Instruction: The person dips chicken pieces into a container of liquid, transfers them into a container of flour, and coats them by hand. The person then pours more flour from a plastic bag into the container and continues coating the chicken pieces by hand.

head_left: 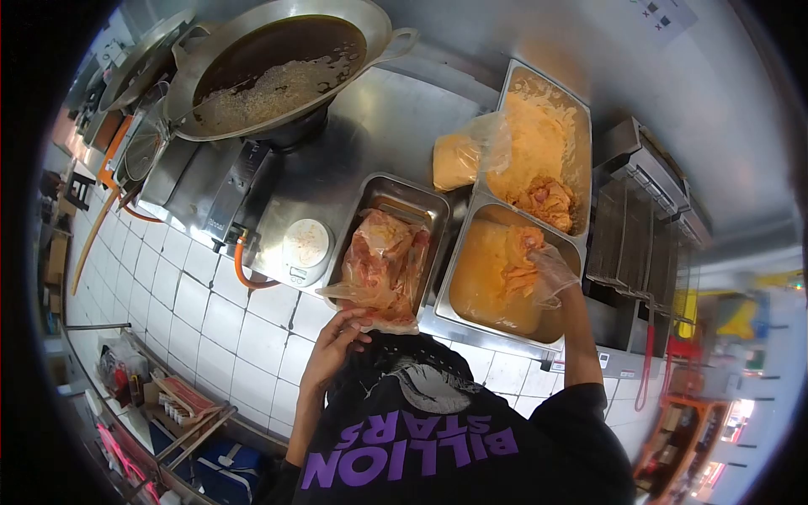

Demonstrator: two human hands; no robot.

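My right hand (551, 273), in a clear plastic glove, is closed around battered raw meat (523, 252) at the surface of the yellow liquid in a metal tray (446, 295). Bare, my left hand (343, 335) rests at the edge of a plastic bag of raw meat (383, 252), its fingers bent against the bag's open end. That bag lies in a smaller metal tray (438, 202). Behind the liquid stands a tray of orange-yellow flour (530, 135) with coated meat (549, 202) at its near end.
A large wok of bubbling dark oil (282, 67) sits on a burner at the back left. A small scale (306, 251) stands left of the meat tray. Beside the flour is a bag of powder (457, 162). Wire fryer baskets (627, 236) are at the right.
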